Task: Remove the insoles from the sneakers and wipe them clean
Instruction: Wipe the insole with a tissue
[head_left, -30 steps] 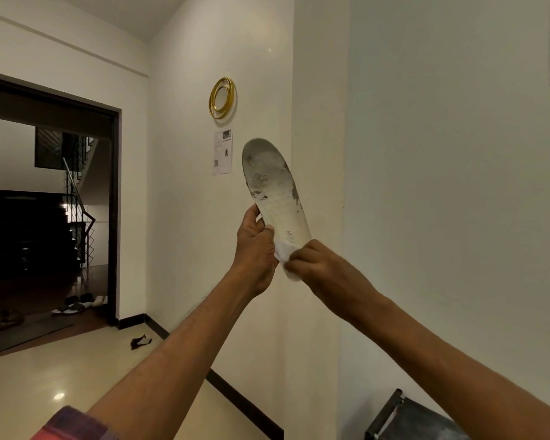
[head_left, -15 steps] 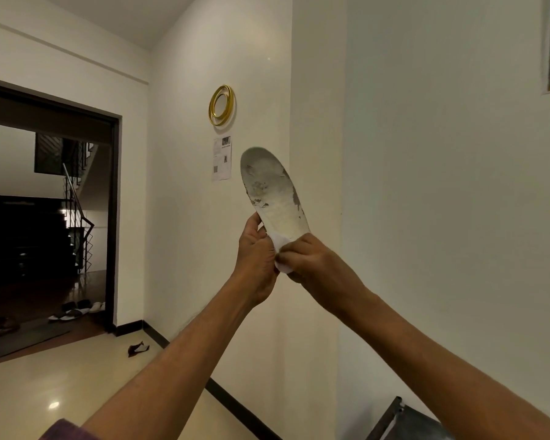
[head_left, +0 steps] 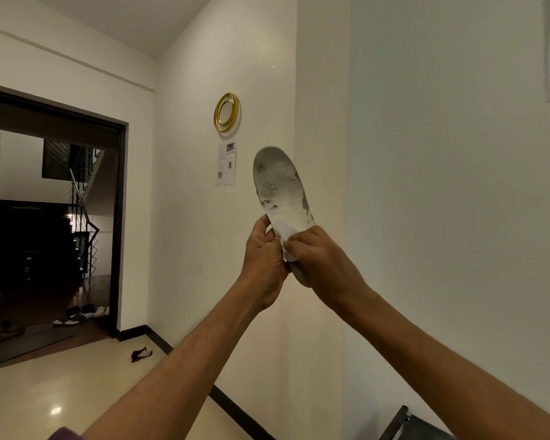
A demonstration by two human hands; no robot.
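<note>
Insole [head_left: 281, 192], grey-smudged with no readable print, is pointing toward twelve o'clock. Left hand [head_left: 264, 262] is gripping its heel; right hand [head_left: 318, 258] is pinching a white wipe [head_left: 289, 254] against it.

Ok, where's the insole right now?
Head view, centre: the insole is held upright in front of the wall corner, heel end gripped by both hands, right of the gold-framed mirror.
</note>
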